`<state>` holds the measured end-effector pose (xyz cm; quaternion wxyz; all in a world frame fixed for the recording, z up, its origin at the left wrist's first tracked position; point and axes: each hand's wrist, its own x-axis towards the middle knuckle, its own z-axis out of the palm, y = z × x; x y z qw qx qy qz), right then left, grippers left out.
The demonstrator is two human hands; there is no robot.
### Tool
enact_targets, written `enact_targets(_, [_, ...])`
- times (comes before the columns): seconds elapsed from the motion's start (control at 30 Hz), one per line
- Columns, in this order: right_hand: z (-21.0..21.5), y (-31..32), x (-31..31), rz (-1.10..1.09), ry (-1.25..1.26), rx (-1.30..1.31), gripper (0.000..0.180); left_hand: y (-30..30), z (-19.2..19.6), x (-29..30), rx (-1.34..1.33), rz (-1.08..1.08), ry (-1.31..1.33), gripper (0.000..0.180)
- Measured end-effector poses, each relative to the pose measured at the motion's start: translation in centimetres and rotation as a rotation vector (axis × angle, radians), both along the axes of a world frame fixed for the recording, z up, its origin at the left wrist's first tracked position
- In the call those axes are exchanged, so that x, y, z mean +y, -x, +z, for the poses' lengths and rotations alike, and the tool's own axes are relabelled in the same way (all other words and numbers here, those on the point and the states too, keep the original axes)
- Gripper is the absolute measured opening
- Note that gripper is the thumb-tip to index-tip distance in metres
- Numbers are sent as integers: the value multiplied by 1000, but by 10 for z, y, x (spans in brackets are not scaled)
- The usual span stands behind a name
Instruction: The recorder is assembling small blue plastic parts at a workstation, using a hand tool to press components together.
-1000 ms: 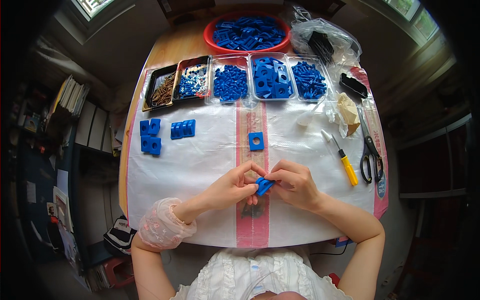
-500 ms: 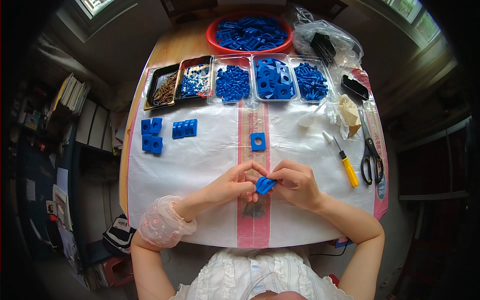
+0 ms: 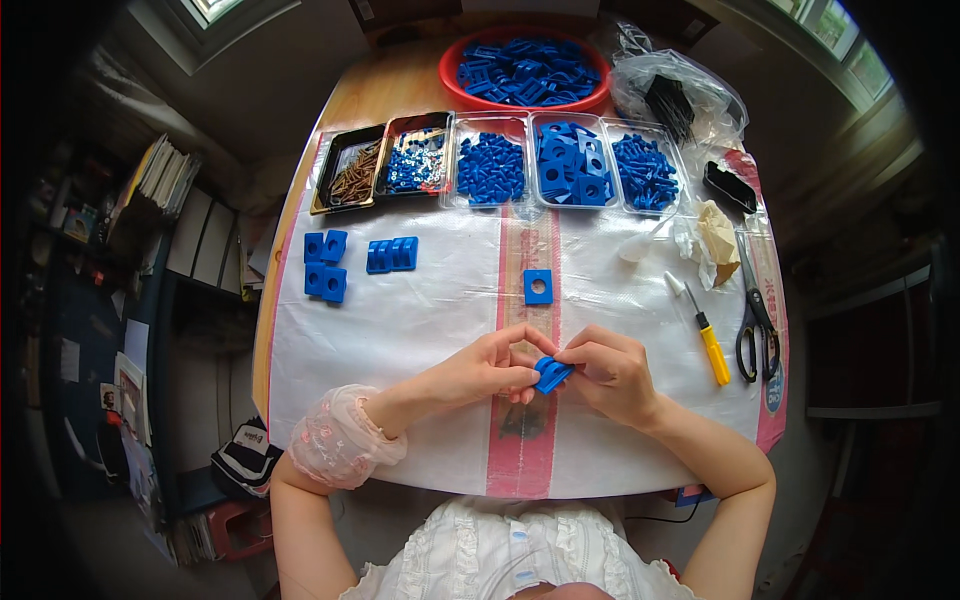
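Note:
Close to the table's near side, I hold a blue curved plastic part [image 3: 552, 375] between both hands. My left hand [image 3: 503, 368] pinches its left side with thumb and fingers. On the other side, the fingertips of my right hand [image 3: 607, 372] grip its upper right corner. Whether a smaller piece sits in those fingertips is hidden. Just beyond my hands lies a flat blue square plate with a round hole [image 3: 538, 287]. Further left are several blue square pieces [image 3: 325, 266] in a cluster and a row of blue curved parts [image 3: 391, 254] standing side by side.
Along the back stand trays of screws [image 3: 355, 175], nuts [image 3: 416, 160], small blue pegs [image 3: 492, 168], blue square plates [image 3: 573, 165] and blue slim parts [image 3: 647, 168]. Behind them is a red basin [image 3: 450, 85]. A yellow-handled screwdriver [image 3: 714, 355], scissors [image 3: 757, 325] and crumpled paper [image 3: 718, 243] lie right.
The whole view has shifted, so everything appears slightly further right. Both hands keep their hold on the blue curved part, with hardly any change in grip.

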<state>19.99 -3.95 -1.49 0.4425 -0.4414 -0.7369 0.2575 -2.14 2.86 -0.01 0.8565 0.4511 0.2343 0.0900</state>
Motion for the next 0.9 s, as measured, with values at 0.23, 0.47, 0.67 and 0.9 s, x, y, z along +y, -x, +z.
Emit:
enact_targets(0.23, [0, -1, 0, 1, -25, -5, 24, 1, 2, 0, -15, 2, 25, 34])
enact_targets(0.47, [0, -1, 0, -3, -57, -13, 23, 1, -3, 1, -17, -9, 2, 33])
enact_targets(0.67, [-1, -2, 1, 3, -113, -59, 24, 0, 1, -1, 16, 30, -2, 29])
enact_targets(0.9, [0, -2, 0, 20, -59, -67, 28, -1, -3, -1, 12, 66, 41, 27])
